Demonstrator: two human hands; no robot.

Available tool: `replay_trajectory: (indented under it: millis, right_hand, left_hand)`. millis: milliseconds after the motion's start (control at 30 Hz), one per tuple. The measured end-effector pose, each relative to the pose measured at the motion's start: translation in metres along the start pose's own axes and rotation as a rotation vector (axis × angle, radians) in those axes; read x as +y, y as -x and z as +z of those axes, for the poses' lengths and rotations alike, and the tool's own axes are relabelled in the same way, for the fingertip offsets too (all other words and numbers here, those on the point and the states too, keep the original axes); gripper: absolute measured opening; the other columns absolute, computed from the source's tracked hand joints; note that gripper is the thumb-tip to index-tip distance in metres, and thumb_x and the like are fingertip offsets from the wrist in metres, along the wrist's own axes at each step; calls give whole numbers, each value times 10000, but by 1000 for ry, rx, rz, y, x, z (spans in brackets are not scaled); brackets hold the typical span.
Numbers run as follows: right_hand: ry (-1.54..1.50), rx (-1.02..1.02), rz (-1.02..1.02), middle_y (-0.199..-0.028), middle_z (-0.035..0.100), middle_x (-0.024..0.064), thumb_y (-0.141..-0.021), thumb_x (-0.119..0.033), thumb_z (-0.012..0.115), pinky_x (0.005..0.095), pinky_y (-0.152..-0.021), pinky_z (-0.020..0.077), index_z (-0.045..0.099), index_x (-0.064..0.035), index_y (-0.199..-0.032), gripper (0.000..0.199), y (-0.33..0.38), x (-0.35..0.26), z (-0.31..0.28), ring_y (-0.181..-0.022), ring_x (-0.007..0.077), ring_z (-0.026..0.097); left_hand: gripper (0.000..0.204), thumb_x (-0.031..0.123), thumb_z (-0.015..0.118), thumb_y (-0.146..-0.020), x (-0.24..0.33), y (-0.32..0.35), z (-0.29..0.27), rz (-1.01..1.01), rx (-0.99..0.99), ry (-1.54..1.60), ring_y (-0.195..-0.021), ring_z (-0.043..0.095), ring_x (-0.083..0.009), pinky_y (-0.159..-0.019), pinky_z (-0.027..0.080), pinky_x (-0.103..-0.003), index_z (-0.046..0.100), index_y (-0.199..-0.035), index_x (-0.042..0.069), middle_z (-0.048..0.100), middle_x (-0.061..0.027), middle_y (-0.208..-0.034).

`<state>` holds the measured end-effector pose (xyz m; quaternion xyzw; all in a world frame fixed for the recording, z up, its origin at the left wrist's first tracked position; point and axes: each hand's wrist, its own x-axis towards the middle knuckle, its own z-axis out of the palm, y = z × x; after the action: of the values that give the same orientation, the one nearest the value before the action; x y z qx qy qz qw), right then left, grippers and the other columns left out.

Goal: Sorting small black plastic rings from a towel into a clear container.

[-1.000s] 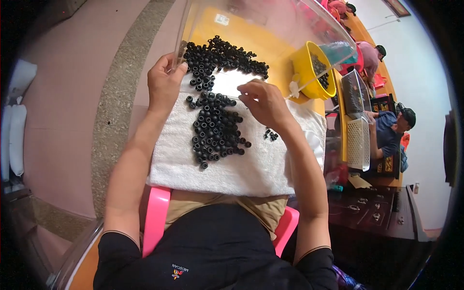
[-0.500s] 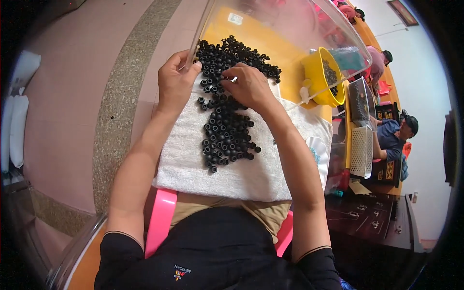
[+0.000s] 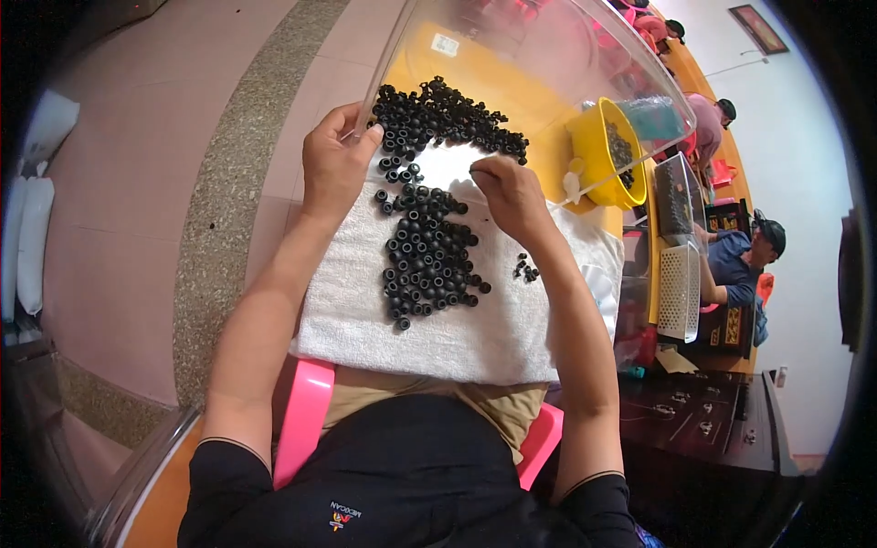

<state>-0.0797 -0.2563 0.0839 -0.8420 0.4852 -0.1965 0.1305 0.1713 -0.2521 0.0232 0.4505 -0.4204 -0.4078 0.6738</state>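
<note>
A clear plastic tub [image 3: 681, 100] lies tipped toward me, and my left hand [image 3: 340, 169] grips its near left edge. Inside it a dark heap of small black parts [image 3: 448, 114] spreads across the near end. Many small round black parts with hollow ends [image 3: 429, 251] lie on a white towel [image 3: 343, 310] over my lap. My right hand [image 3: 513, 196] hovers at the tub's near edge, right of a bright white patch [image 3: 446, 164]. Its fingertips are pinched together; what they hold, if anything, is too small to name. A little cluster of black bits [image 3: 526, 268] rests beside my right forearm.
A yellow bucket [image 3: 586, 146] holding dark pieces stands beyond my right hand. Farther right are a white perforated basket [image 3: 678, 297] and a clear bin [image 3: 674, 196] near a person [image 3: 735, 260] in a dark shirt. My pink chair [image 3: 306, 411] shows beneath the towel.
My right hand has moved right, off the black parts, uncovering the bright patch between the two heaps. The small cluster by my right forearm now shows fully. My left hand keeps its grip.
</note>
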Motion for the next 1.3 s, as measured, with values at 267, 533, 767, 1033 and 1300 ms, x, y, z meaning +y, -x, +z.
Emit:
replay_trajectory:
  millis: [267,533,767,1033,1300]
  right_hand:
    - [-86,-8,192,-845,708,114,-919,-82,684,312,-728,525,697,1,-1044,151,68,1,-29,-775,171,669]
    - [-320,3,406,-860,701,50,-931,-38,678,264,-710,503,678,39,-1074,163,113,10,-49,-767,89,604]
    - [-256,75,225,-854,686,101,-920,-4,653,309,-697,500,678,25,-1057,142,122,7,-59,-744,178,630]
    - [-137,52,80,-928,681,160,-904,-18,644,388,-758,530,685,-2,-1023,127,137,17,-57,-855,356,671]
    - [5,-71,-9,-979,670,141,-856,-12,637,427,-796,528,667,-32,-1053,200,140,16,-51,-920,368,650]
  left_hand:
    - [293,31,684,-889,-3,-1,1,32,22,-9,-931,655,-109,-844,524,-261,677,-1177,-21,720,-53,-1034]
    - [264,27,666,-898,-10,-3,1,63,29,-27,-877,642,-86,-796,514,-240,677,-1158,-21,714,-26,-977]
    - [256,29,658,-898,-21,-6,-6,96,54,-197,-885,631,-71,-783,505,-240,675,-1149,-16,709,-23,-973]
    - [307,30,651,-918,-16,-3,2,98,77,-276,-1031,688,-160,-908,535,-293,667,-1222,-11,734,-103,-1117]
    - [315,41,666,-915,0,8,6,72,115,-450,-1090,689,-206,-973,523,-324,665,-1223,-27,723,-145,-1178]
